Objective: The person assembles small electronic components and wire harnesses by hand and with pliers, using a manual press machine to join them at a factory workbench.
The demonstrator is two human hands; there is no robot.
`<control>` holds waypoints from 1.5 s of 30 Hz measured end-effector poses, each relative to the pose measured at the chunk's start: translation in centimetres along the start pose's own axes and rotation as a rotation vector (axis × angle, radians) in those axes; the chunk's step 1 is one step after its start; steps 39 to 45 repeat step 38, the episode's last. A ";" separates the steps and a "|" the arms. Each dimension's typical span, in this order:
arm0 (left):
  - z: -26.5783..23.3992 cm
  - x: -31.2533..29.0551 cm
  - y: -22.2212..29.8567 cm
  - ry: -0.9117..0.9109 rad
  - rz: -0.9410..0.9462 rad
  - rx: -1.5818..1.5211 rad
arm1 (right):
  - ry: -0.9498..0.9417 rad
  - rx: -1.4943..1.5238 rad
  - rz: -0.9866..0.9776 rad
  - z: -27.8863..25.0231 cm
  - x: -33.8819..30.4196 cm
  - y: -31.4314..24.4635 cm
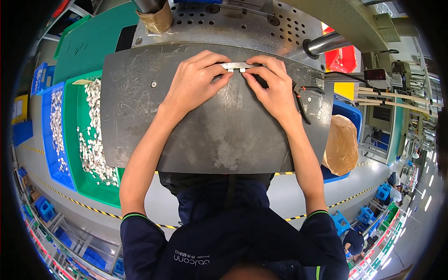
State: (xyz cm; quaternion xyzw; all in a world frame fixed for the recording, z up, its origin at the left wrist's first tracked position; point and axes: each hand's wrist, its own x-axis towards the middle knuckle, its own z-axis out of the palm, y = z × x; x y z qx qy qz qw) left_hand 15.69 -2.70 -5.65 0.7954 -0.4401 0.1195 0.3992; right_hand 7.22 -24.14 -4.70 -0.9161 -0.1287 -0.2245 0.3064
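Observation:
Over the far middle of a dark grey metal plate [224,135], my two hands grip a short silver metal bar [235,65] held crosswise. My left hand [198,79] pinches its left end between thumb and fingers. At the other end, the thumb and fingers of my right hand [274,84] close on it too. Small white blocks [242,70] show along the bar's near edge, close to both sets of fingertips; whether they are fixed to it I cannot tell. Pliers [301,103] with dark and orange handles lie just right of my right hand, partly hidden by it.
At the left stand a green bin [72,140] and a blue bin [46,135], both holding many small white parts. A perforated metal bed [228,28] with a thick steel post [322,44] rises beyond the plate. Brown paper [343,144] lines a blue bin at the right.

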 end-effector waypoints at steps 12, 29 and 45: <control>0.2 0.0 0.0 0.022 0.013 -0.002 | 0.007 0.003 0.006 0.1 0.0 0.0; 0.0 0.1 0.1 0.015 -0.005 -0.049 | 0.026 0.020 0.012 0.4 0.0 0.0; 0.0 0.2 0.2 0.002 -0.044 -0.036 | 0.048 0.062 0.034 0.7 0.0 0.2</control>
